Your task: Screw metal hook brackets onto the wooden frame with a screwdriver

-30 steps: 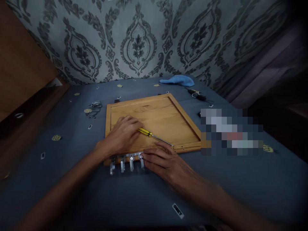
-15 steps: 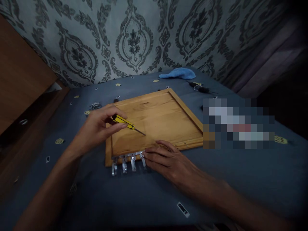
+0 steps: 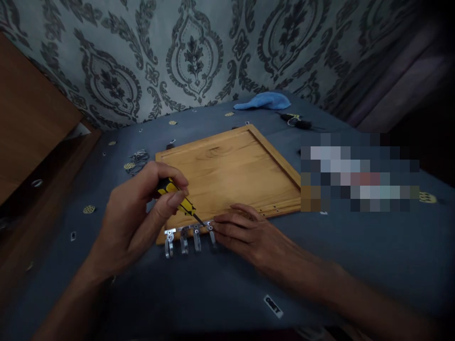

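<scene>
A framed wooden board [image 3: 231, 170] lies flat on a blue-grey patterned cloth [image 3: 213, 293]. A metal hook rail [image 3: 188, 235] with several hooks sits along the board's near edge. My left hand [image 3: 138, 213] is closed round a yellow-and-black screwdriver [image 3: 179, 201]; its tip points down at the right end of the rail. My right hand [image 3: 245, 232] lies flat on the board's near edge, fingers together, pressing the rail's right end.
A blue rag [image 3: 265, 101] lies at the back by the patterned wall. A dark tool with a ring [image 3: 296, 122] sits near it. Loose metal hardware [image 3: 137, 158] lies left of the board. Brown wooden furniture [image 3: 31, 128] stands at the left. A blurred patch covers the right.
My left hand lifted the screwdriver off the board, swung it left, then brought its tip down to the rail's right end. My right hand stayed on the rail.
</scene>
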Motion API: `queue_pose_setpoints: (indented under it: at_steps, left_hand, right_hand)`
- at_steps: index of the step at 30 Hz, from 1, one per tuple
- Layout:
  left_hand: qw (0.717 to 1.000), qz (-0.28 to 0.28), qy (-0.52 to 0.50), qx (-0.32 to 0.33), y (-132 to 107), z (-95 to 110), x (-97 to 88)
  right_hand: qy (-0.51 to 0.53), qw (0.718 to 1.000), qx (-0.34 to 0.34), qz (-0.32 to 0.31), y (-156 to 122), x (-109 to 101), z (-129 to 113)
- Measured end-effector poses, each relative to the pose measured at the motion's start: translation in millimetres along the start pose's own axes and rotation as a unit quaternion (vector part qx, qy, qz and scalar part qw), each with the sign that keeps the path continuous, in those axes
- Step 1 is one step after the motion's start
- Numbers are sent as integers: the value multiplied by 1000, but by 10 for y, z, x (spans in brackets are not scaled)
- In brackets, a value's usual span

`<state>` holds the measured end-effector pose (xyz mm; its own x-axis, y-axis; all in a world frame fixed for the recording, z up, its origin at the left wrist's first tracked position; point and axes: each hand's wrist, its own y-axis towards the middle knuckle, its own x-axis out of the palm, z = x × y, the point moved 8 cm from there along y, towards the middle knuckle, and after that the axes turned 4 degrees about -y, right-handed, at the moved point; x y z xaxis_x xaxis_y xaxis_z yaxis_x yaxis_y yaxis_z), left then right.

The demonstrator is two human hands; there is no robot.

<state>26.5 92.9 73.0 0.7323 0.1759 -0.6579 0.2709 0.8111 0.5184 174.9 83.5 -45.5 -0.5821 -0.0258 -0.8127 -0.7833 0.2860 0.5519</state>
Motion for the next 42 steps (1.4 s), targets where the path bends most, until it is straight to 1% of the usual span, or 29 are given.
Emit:
queue_pose_setpoints:
  at_steps: [3,7,11,19,26,31,36,42]
  left_hand:
    - [1000,-5,-8,3,-13,7,55]
    - [1000,-27,3,12,-22,16,134]
    - [999,-41,15,17,-31,9,171]
    - [999,-45,1,18,-36,-9,198]
    - [998,-51,-27,27,-32,-6,219]
    - [996,-70,-13,56,-41,47,197]
    - [994,-80,11,77,-35,82,190]
    - [991,-85,27,102,-30,112,191]
  right_hand:
    - [-7,1000,-1,-4,1,7,3]
    - [-15,1000,-1,-12,-18,27,10]
    - [-17,1000,1,-8,-22,21,8]
    - [1,1000,4,-17,-30,40,12]
    - [-10,1000,-1,-13,-49,47,6]
    - [-15,1000,4,-21,-67,84,26]
    - [-14,1000,2,-4,-73,66,20]
    - [-19,999,11,-30,-88,115,29]
